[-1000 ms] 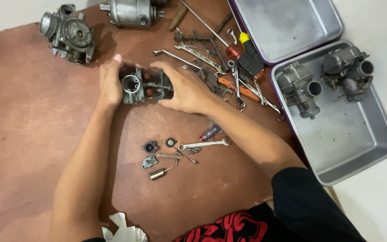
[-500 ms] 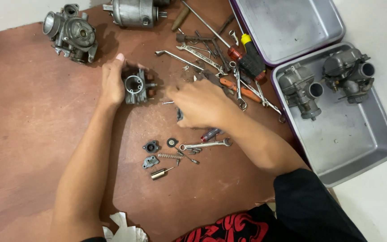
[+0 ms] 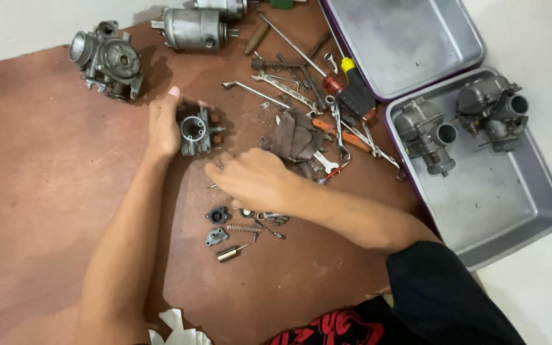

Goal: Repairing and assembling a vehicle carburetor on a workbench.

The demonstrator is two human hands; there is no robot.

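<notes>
The left hand [image 3: 164, 124] is curling round the left side of a small grey cast-metal carburetor body [image 3: 196, 132] with a round bore, sitting left of the frame's centre on the reddish-brown surface [image 3: 39, 191]; the fingers are wrapping over the top of the part and the thumb is pressing its near side, so the grip is closed on it. The right hand [image 3: 253, 179] is lying just below and to the right of that body, knuckles up, fingers bent down toward the surface. Whether this grip is pinching anything cannot be told, since the fingertips are hidden beneath the hand.

Just under the right hand, small loose parts are lying near one another: a dark round cap [image 3: 218, 214], a thin coiled metal spring [image 3: 244, 228], a little grey bracket [image 3: 216, 236] and a short brass-coloured cylinder [image 3: 228, 253]. A crumpled brown rag [image 3: 295, 135] is lying right of the hand, touching a scatter of silver wrenches and red-handled screwdrivers [image 3: 327, 96].

In the upper left of the frame a larger grey carburetor [image 3: 107, 61] is resting, and a silver cylindrical motor [image 3: 190, 29] is lying at the top centre. At the right, a shallow metal tray [image 3: 512, 211] is holding two more grey carburetors [image 3: 461, 121], while a second steel tray [image 3: 404, 45] is sitting above it.
</notes>
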